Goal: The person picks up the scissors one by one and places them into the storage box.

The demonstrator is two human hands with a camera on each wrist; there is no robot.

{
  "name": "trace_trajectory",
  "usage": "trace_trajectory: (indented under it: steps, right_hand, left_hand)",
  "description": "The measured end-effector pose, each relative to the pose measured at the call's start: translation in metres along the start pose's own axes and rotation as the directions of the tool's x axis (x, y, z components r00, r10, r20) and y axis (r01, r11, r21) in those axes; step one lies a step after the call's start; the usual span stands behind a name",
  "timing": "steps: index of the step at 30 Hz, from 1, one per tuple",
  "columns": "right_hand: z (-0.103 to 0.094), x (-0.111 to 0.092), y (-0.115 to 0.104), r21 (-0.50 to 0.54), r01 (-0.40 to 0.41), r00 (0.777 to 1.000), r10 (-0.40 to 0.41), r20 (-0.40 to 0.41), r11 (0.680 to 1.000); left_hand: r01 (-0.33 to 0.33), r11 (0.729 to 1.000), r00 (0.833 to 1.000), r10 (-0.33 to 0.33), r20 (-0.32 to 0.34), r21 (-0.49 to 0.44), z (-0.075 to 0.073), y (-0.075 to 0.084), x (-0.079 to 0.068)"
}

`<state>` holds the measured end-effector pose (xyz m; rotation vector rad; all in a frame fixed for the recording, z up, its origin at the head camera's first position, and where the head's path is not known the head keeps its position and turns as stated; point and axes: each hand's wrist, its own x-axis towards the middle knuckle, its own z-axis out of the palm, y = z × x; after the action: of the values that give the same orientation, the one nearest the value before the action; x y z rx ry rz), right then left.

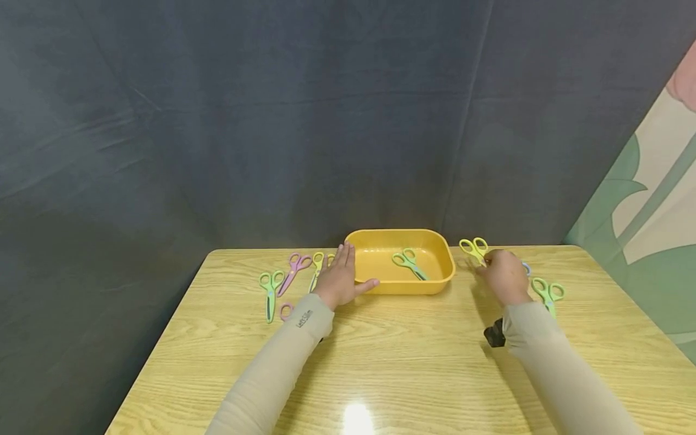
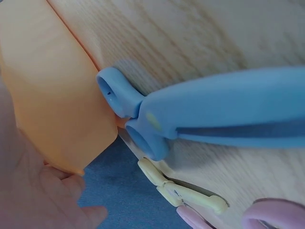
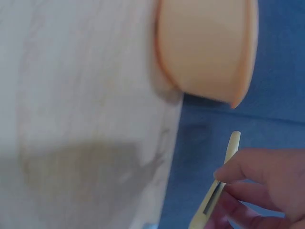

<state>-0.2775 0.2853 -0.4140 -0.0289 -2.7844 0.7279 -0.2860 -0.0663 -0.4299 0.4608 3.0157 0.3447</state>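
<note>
My right hand (image 1: 504, 277) pinches a pair of yellow scissors (image 1: 474, 249) between thumb and fingers, lifted off the table to the right of the yellow tray (image 1: 399, 287). In the right wrist view the yellow scissors (image 3: 209, 202) appear edge-on beside the thumb. My left hand (image 1: 338, 284) rests against the tray's left end, fingers straight and thumb stretched along the front rim. Inside the tray lies one pair of green scissors (image 1: 410, 264). Close under the left wrist are blue scissors (image 2: 209, 107), their handles near the tray wall (image 2: 62, 95).
Left of the tray lie green scissors (image 1: 270, 295), purple scissors (image 1: 293, 272) and yellow scissors (image 1: 317, 269), with another pink handle (image 1: 286, 310) partly hidden by the sleeve. At the right are green scissors (image 1: 548, 293) and a blue handle (image 1: 526, 268). A dark curtain (image 1: 326, 121) hangs behind the wooden table (image 1: 413, 362).
</note>
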Motion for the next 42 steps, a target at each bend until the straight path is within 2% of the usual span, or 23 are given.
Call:
trace_trajectory:
  steps: [9,18,22,28,32,35,42]
  right_hand:
    - [-0.001,0.004,-0.036,0.007,0.133,0.988,-0.132,-0.078,0.991]
    - [0.005,0.005,-0.068,-0.022,0.233,0.971,-0.234,-0.041,0.972]
    - [0.012,0.006,-0.075,-0.029,0.276,0.96,-0.277,-0.045,0.961]
    - [0.024,0.005,-0.084,-0.038,0.343,0.939,-0.343,-0.009,0.939]
    - [0.028,0.01,-0.091,-0.035,0.355,0.935,-0.354,0.025,0.934]
    - [0.03,0.013,-0.095,-0.026,0.339,0.94,-0.337,0.049,0.941]
    - [0.039,0.016,-0.094,-0.022,0.32,0.944,-0.317,0.093,0.947]
  left_hand:
    - [-0.004,1.0,1.0,0.004,-0.007,-0.003,-0.002,-0.001,0.0]
    - [0.0,1.0,1.0,0.0,-0.016,-0.005,-0.003,-0.002,0.001]
    - [-0.003,1.0,1.0,0.003,-0.025,-0.005,-0.002,-0.003,0.0]
    - [-0.004,1.0,1.0,0.004,-0.016,-0.004,0.0,-0.003,-0.004]
    - [0.003,1.0,1.0,-0.003,-0.009,-0.001,0.002,-0.004,0.002]
    - [0.004,1.0,1.0,-0.004,-0.009,0.009,0.002,-0.003,0.004]
    - [-0.001,1.0,1.0,0.001,0.0,0.003,-0.001,0.001,0.002]
